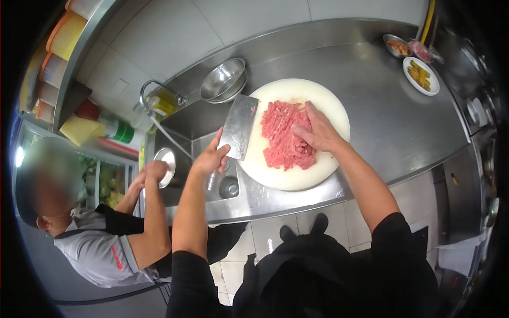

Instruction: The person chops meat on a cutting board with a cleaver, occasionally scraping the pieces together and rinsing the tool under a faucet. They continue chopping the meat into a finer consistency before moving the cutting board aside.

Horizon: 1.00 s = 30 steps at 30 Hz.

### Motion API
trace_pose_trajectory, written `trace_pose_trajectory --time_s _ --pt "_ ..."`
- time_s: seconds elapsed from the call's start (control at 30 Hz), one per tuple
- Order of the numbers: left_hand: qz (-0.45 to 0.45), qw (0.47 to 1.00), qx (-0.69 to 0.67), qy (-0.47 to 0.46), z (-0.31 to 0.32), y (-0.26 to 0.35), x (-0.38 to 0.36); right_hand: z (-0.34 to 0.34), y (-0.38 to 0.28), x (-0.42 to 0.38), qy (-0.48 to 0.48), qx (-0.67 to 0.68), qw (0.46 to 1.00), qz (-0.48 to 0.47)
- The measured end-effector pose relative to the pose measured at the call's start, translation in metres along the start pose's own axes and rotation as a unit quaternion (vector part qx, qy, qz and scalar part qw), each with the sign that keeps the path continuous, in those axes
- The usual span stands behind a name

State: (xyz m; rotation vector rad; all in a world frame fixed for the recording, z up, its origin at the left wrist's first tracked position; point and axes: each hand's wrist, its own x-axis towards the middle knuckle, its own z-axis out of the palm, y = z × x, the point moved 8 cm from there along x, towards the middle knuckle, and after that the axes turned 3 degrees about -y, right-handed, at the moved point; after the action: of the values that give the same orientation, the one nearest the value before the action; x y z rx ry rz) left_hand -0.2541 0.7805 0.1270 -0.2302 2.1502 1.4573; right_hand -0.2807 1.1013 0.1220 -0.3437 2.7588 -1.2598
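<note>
A round white cutting board (334,111) lies on the steel counter, with a spread of chopped pink meat (281,135) on it. At the board's left edge, my left hand (212,156) grips a broad cleaver (239,127), its blade partly over the board. My right hand (318,130) rests on the right side of the meat, thumb and fingers apart. The palm side and whatever lies beneath it are hidden.
A co-worker (116,238) at the left holds a metal bowl (165,165) over the sink (199,204). Steel bowls (224,79) stand behind the sink near the faucet (151,85). At the far right are a white dish (421,76) and a small bowl (396,46) of food.
</note>
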Motion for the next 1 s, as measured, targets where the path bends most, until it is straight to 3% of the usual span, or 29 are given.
trace_pose_trajectory --time_s 0.07,0.2,0.27,0.3,0.37,0.4,0.43,0.47,0.53,0.57,0.6,0.67,0.77,0.87,0.9,1.0 --pt "-0.006 0.997 0.063 -0.039 0.003 0.015 0.016 0.003 -0.008 0.008 -0.023 0.07 0.997 -0.024" --pt "0.04 0.975 0.193 -0.099 0.038 0.059 0.02 0.008 -0.01 0.02 -0.052 0.157 0.986 0.017" --pt "0.065 0.959 0.257 -0.101 0.048 0.071 0.005 0.003 -0.004 0.017 0.009 0.22 0.975 -0.012" --pt "0.213 0.909 0.351 -0.075 0.057 0.085 -0.007 0.0 0.0 0.015 0.039 0.252 0.967 -0.027" --pt "0.14 0.791 0.594 -0.054 0.086 0.078 -0.04 -0.016 0.01 -0.002 0.168 0.23 0.958 -0.031" --pt "0.089 0.791 0.6 -0.073 0.104 0.065 -0.054 -0.024 0.009 -0.013 0.23 0.219 0.947 -0.037" --pt "0.094 0.783 0.613 -0.057 0.121 0.048 -0.065 -0.03 0.004 -0.027 0.257 0.222 0.94 -0.015" --pt "0.107 0.803 0.585 -0.037 0.13 0.038 -0.075 -0.038 -0.003 -0.046 0.286 0.225 0.931 0.007" --pt "0.13 0.845 0.518 -0.023 0.129 0.04 -0.09 -0.015 0.008 -0.076 0.12 0.188 0.962 0.157" --pt "0.159 0.866 0.474 -0.006 0.126 0.044 -0.096 0.006 -0.007 -0.094 0.018 0.216 0.959 0.182" --pt "0.187 0.885 0.427 0.009 0.121 0.046 -0.103 0.031 -0.027 -0.113 -0.084 0.24 0.945 0.207" --pt "0.232 0.907 0.352 0.02 0.123 0.043 -0.116 0.074 -0.069 -0.133 -0.161 0.414 0.857 0.262" --pt "0.272 0.916 0.295 -0.012 0.145 0.04 -0.133 0.097 -0.087 -0.121 -0.019 0.497 0.858 0.128" --pt "0.372 0.904 0.21 0.015 0.148 0.04 -0.168 0.088 -0.083 -0.135 -0.031 0.532 0.806 0.258" --pt "0.35 0.918 0.183 -0.042 0.147 0.033 -0.175 0.086 -0.072 -0.136 -0.024 0.533 0.803 0.266" --pt "0.303 0.939 0.154 -0.05 0.123 -0.016 -0.171 0.044 -0.052 -0.144 -0.034 0.322 0.886 0.332"
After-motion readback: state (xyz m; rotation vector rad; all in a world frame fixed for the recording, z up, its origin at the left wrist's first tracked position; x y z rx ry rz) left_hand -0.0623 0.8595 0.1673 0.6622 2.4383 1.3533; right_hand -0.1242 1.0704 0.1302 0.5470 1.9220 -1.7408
